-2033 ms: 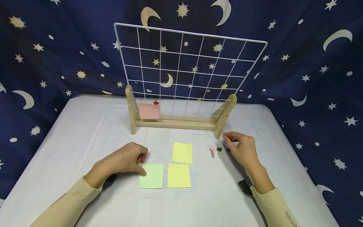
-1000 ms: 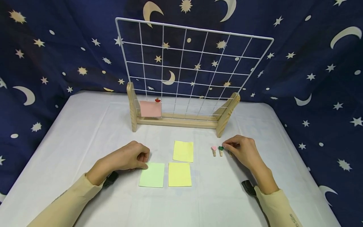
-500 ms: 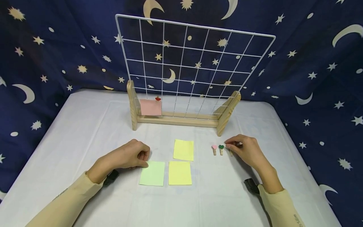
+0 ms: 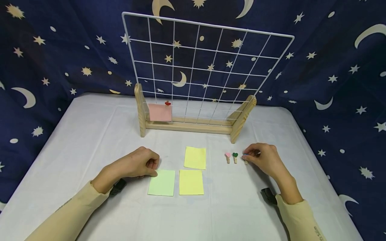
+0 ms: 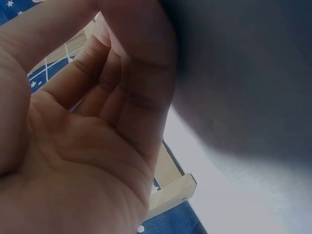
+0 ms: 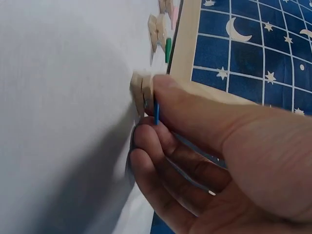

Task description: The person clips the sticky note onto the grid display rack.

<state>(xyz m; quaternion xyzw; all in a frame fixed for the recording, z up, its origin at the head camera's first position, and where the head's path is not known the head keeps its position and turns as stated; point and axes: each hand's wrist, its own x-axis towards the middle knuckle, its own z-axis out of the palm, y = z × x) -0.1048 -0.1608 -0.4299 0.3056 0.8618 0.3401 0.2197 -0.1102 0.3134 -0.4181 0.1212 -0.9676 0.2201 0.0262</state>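
My right hand (image 4: 248, 156) rests on the white table (image 4: 90, 134) and pinches a small wooden clip with a blue heart (image 4: 245, 162). The right wrist view shows thumb and fingers closed on this blue clip (image 6: 145, 92), which still touches the cloth. Just left of it lie a green-heart clip (image 4: 235, 156) and a pink-heart clip (image 4: 228, 156). My left hand (image 4: 153, 166) lies loosely curled beside a green note (image 4: 162, 182), holding nothing; its palm (image 5: 83, 146) shows bare.
Two yellow notes (image 4: 195, 157) (image 4: 191, 182) lie in the middle. Behind them a white wire grid (image 4: 205, 63) stands in a wooden base (image 4: 187, 127), with a pink note (image 4: 160, 112) held by a red-heart clip (image 4: 167, 103). Starry blue cloth surrounds the table.
My right hand came down and slightly left onto the blue clip and closed its thumb and fingers on it. The left hand has barely moved.
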